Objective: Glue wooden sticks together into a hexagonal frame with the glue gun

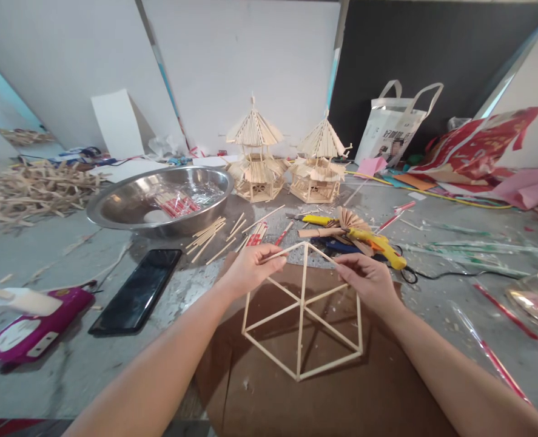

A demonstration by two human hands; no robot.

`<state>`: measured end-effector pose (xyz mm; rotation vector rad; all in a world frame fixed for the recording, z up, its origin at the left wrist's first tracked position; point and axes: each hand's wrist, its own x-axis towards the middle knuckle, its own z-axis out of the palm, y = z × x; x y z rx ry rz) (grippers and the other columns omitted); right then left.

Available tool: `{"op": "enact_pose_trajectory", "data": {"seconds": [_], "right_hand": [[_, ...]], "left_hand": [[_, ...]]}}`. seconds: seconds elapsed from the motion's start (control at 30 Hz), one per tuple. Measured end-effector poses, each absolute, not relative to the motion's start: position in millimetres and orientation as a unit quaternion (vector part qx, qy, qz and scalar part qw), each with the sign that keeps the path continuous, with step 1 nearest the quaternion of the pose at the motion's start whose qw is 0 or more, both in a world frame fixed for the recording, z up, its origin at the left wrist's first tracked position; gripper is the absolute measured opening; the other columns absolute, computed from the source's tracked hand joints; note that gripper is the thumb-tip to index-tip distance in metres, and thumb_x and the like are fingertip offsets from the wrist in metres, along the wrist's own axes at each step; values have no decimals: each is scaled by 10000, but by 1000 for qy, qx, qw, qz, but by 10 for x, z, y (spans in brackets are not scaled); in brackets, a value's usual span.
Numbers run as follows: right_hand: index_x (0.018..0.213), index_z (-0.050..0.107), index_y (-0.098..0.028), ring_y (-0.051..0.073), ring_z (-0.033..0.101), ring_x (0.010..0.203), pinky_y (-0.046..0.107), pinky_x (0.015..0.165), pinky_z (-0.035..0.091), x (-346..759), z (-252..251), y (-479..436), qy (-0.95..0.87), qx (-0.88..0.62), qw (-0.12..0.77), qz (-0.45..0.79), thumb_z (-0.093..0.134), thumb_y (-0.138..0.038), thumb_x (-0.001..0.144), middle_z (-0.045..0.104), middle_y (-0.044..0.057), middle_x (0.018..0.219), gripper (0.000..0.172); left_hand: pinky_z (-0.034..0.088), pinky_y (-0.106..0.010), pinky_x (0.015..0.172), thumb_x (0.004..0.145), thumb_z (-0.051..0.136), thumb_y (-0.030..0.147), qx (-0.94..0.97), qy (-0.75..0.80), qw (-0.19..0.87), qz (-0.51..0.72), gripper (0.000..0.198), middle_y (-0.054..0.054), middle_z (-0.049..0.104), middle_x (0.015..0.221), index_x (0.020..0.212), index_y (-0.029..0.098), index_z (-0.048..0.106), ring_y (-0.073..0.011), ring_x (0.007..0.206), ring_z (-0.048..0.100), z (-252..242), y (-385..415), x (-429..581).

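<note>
A hexagonal frame of thin wooden sticks (pixel 301 340), with spokes meeting at its middle, is held tilted above a brown board (pixel 269 400). At its far left corner, my left hand (pixel 257 264) pinches the frame between thumb and fingers. Opposite it, my right hand (pixel 366 279) grips the far right corner in the same way. Beyond the hands lie a yellow hot glue gun (pixel 380 246), a yellow utility knife (pixel 316 220) and several loose sticks (pixel 207 237).
Two stick-built pagoda models (pixel 256 155) stand at the back. A steel basin (pixel 159 221) holds wrapped packs. A phone (pixel 136 291) and a purple device (pixel 41 325) lie to the left. A white bag (pixel 387 130), red packaging (pixel 478 149) and plastic wrappers (pixel 482 249) occupy the right side.
</note>
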<state>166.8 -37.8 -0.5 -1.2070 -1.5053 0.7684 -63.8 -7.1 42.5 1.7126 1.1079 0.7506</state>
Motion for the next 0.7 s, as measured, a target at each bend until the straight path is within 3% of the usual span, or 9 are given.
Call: {"op": "enact_pose_trajectory", "data": {"seconds": [0.1, 0.23, 0.47, 0.7], "right_hand": [[755, 598, -171, 98, 478, 420, 218, 385, 411, 1700, -42, -315, -584, -530, 498, 360, 573, -357, 674, 548, -14, 498, 204], [756, 591, -166, 93, 463, 406, 218, 381, 407, 1755, -107, -236, -545, -551, 497, 390, 593, -375, 650, 548, -16, 495, 234], [765, 574, -158, 87, 435, 372, 223, 367, 375, 1750, -168, -204, -564, -580, 444, 384, 542, -398, 675, 535, -16, 512, 258], [787, 585, -147, 102, 458, 450, 219, 450, 356, 1715, -191, -191, -663, -588, 361, 291, 489, -352, 709, 539, -8, 527, 240]], "left_hand": [[365, -186, 377, 731, 488, 420, 635, 462, 554, 277, 305, 2, 557, 673, 864, 151, 538, -66, 448, 469, 420, -56, -642], [417, -228, 384, 741, 478, 411, 555, 489, 615, 274, 273, -29, 569, 745, 821, 150, 501, -83, 436, 504, 370, -15, -667], [457, -248, 510, 759, 477, 340, 556, 520, 615, 203, 228, -18, 576, 645, 818, 122, 516, -105, 497, 560, 289, 68, -745], [443, -241, 538, 705, 547, 344, 568, 547, 592, 166, 231, -30, 617, 640, 758, 122, 515, -127, 549, 586, 295, 84, -763]]}}
